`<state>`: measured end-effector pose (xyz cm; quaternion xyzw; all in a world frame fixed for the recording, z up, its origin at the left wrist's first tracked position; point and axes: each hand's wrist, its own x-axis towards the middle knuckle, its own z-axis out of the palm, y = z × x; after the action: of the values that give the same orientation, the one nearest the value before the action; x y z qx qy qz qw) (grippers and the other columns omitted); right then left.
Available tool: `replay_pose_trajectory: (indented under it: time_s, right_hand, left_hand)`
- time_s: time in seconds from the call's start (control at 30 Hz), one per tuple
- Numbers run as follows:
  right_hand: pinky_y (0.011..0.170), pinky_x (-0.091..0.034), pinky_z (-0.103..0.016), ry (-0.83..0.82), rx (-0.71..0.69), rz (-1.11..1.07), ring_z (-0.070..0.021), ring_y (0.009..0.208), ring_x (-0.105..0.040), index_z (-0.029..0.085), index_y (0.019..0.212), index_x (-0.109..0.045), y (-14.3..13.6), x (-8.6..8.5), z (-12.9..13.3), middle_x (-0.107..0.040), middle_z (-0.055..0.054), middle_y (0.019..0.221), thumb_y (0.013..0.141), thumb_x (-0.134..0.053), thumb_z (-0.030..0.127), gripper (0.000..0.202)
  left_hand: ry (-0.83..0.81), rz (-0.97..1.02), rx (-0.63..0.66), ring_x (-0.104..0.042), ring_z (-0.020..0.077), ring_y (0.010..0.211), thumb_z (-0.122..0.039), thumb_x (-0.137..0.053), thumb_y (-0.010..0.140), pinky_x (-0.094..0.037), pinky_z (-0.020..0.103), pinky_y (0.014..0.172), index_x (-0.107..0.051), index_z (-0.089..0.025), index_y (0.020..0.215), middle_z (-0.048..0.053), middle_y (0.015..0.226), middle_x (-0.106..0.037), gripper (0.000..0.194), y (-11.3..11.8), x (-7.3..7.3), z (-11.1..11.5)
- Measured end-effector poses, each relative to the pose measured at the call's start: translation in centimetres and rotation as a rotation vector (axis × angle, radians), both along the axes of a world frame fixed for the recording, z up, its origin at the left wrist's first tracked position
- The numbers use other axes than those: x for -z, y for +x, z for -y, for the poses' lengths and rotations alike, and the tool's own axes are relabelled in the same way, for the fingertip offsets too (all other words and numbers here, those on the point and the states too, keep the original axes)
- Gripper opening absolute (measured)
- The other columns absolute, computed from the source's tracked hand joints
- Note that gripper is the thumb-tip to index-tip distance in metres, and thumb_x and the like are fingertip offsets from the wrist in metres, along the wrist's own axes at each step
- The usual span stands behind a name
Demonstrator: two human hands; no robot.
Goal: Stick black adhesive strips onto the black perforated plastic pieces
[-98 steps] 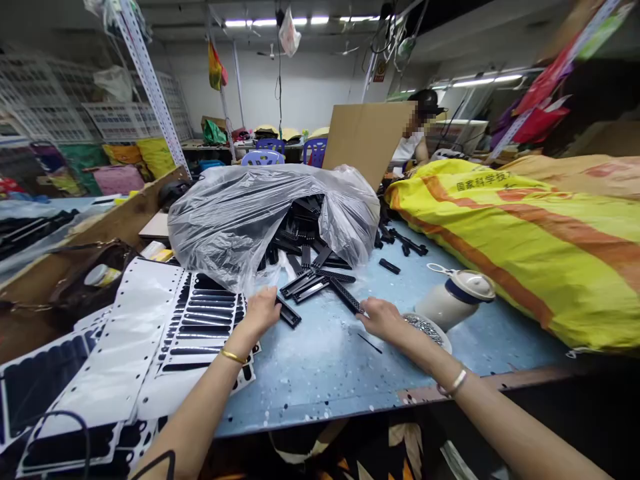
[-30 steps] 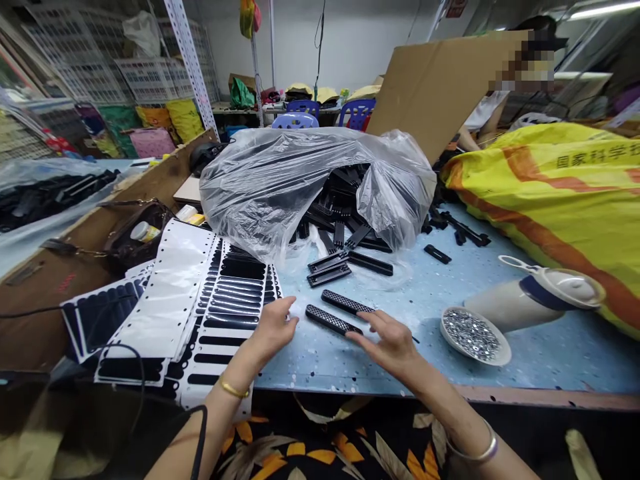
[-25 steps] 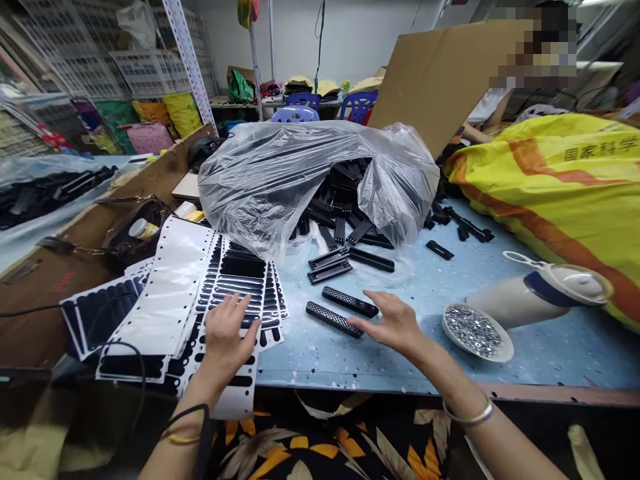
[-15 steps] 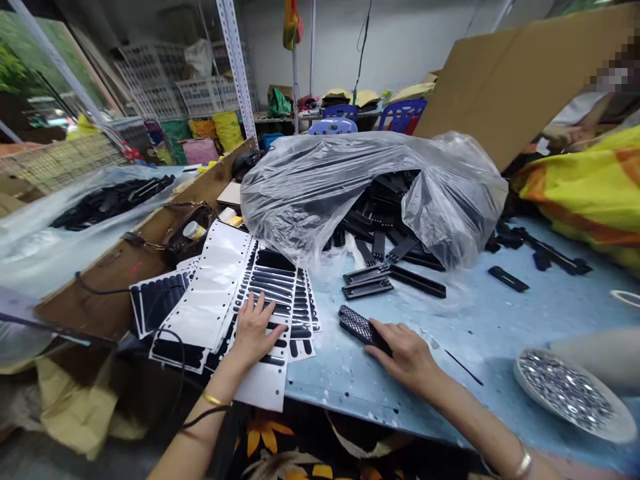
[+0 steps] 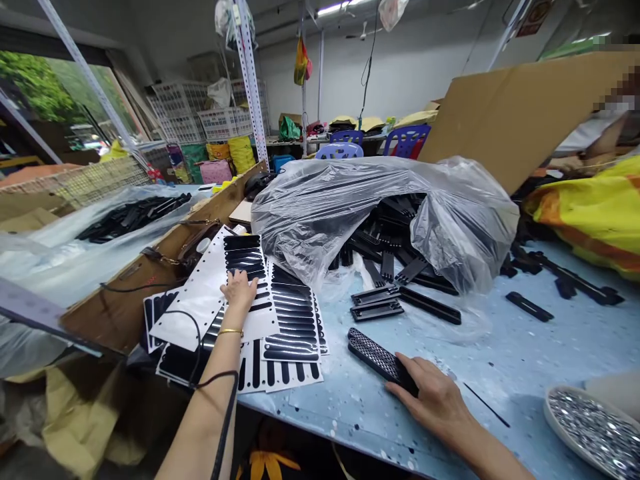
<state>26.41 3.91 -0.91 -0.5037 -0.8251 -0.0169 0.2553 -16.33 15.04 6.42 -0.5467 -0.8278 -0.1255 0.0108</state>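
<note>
My left hand (image 5: 239, 293) lies with spread fingers on a white sheet of black strip stickers (image 5: 262, 323), over other sheets. A blank white sheet (image 5: 193, 300) sits just left of it, crossed by a dark cord. Lower right, my right hand (image 5: 434, 392) grips the near end of a long black plastic piece (image 5: 376, 355) with a diamond-textured top, resting on the blue table. The fingers' undersides are hidden. Beyond it lie slim black trays (image 5: 377, 310) and a heap of black plastic parts (image 5: 387, 233), partly under clear plastic sheeting (image 5: 325, 193).
A bowl of small shiny metal pieces (image 5: 595, 427) stands at right, with a thin black stick (image 5: 486, 404) nearby. A brown board (image 5: 115, 307) edges the table's left. Tall cardboard (image 5: 525, 107) and a yellow bag (image 5: 595, 213) stand at right.
My left hand has moved away from me and slightly left, and the sticker sheet has shifted with it, uncovering sheets beneath. My right hand still holds the textured piece. The camera has tilted up.
</note>
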Motion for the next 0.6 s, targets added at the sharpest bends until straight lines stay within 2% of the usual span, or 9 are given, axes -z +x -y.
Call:
replay_pose_trajectory:
  time_s: [0.1, 0.17, 0.23, 0.33, 0.4, 0.5, 0.53, 0.6]
  right_hand:
    - [0.07, -0.058, -0.042, -0.017, 0.021, -0.083, -0.0299, 0.078, -0.071, 0.019, 0.106, -0.068, 0.3, 0.7, -0.1, -0.073, -0.014, 0.085, 0.087, -0.056, 0.042, 0.033]
    - [0.07, -0.059, -0.043, -0.075, 0.07, -0.163, -0.0314, 0.078, -0.071, 0.021, 0.099, -0.07, 0.4, 0.7, -0.4, -0.074, -0.014, 0.085, 0.083, -0.058, 0.048, 0.034]
    - [0.066, -0.058, -0.042, -0.194, 0.154, -0.28, -0.0319, 0.074, -0.071, 0.023, 0.089, -0.072, 0.3, 0.1, -0.7, -0.075, -0.012, 0.082, 0.076, -0.063, 0.056, 0.036]
    - [0.055, -0.054, -0.037, -0.504, 0.247, -0.517, -0.0293, 0.063, -0.068, 0.024, 0.078, -0.075, -0.4, -2.2, -0.7, -0.074, -0.008, 0.07, 0.065, -0.07, 0.064, 0.042]
    - [0.05, -0.049, -0.033, -0.716, 0.223, -0.673, -0.026, 0.058, -0.064, 0.022, 0.07, -0.074, -1.2, -4.2, -0.2, -0.069, -0.006, 0.062, 0.063, -0.07, 0.067, 0.046]
    - [0.051, -0.044, -0.029, -0.94, 0.096, -0.834, -0.0204, 0.056, -0.057, 0.018, 0.062, -0.071, -2.5, -6.6, 1.1, -0.063, -0.005, 0.058, 0.066, -0.07, 0.067, 0.049]
    - [0.052, -0.043, -0.029, -1.001, 0.058, -0.857, -0.0194, 0.056, -0.056, 0.017, 0.063, -0.071, -2.7, -7.1, 1.6, -0.063, -0.004, 0.059, 0.066, -0.071, 0.066, 0.049]
    - [0.055, -0.043, -0.029, -1.096, 0.032, -0.889, -0.0191, 0.058, -0.056, 0.016, 0.068, -0.074, -2.9, -7.7, 2.5, -0.065, -0.004, 0.062, 0.065, -0.075, 0.061, 0.046]
  left_hand:
    - [0.02, -0.018, -0.013, -0.043, 0.0427, 0.13, -0.043, -0.051, 0.092, -0.037, 0.061, 0.1, -0.067, -0.016, 0.116, 0.02, 0.13, -0.06, 0.039, 0.8, 0.1, 0.9]
    - [0.045, -0.042, 0.021, -0.043, 0.0418, 0.131, -0.043, -0.056, 0.09, -0.032, 0.061, 0.105, -0.068, -0.018, 0.114, 0.018, 0.133, -0.06, 0.037, 1.7, -0.1, 1.7]
    - [0.07, -0.041, 0.069, -0.044, 0.0409, 0.132, -0.041, -0.059, 0.089, -0.031, 0.059, 0.108, -0.069, -0.018, 0.112, 0.016, 0.133, -0.061, 0.034, 2.9, -0.2, 2.8]
    - [0.109, 0.093, 0.181, -0.046, 0.0393, 0.134, -0.034, -0.063, 0.087, -0.032, 0.058, 0.111, -0.068, -0.015, 0.118, 0.018, 0.13, -0.064, 0.036, 5.6, -0.1, 4.7]
    - [0.141, 0.297, 0.39, -0.053, 0.034, 0.13, -0.026, -0.069, 0.081, -0.037, 0.053, 0.111, -0.064, -0.018, 0.127, 0.015, 0.131, -0.065, 0.046, 8.1, 0.2, 6.2]
    - [0.092, 0.597, 0.798, -0.054, 0.03, 0.132, -0.021, -0.077, 0.071, -0.043, 0.047, 0.11, -0.053, -0.025, 0.141, 0.011, 0.141, -0.06, 0.074, 12.0, 0.3, 8.2]
    - [0.055, 0.607, 0.893, -0.051, 0.032, 0.134, -0.02, -0.078, 0.069, -0.043, 0.048, 0.11, -0.05, -0.025, 0.143, 0.013, 0.144, -0.056, 0.079, 13.1, 0.1, 8.9]
    - [-0.019, 0.488, 1.038, -0.043, 0.0394, 0.139, -0.018, -0.075, 0.07, -0.04, 0.056, 0.109, -0.047, -0.026, 0.146, 0.016, 0.15, -0.049, 0.081, 14.8, -0.7, 10.0]
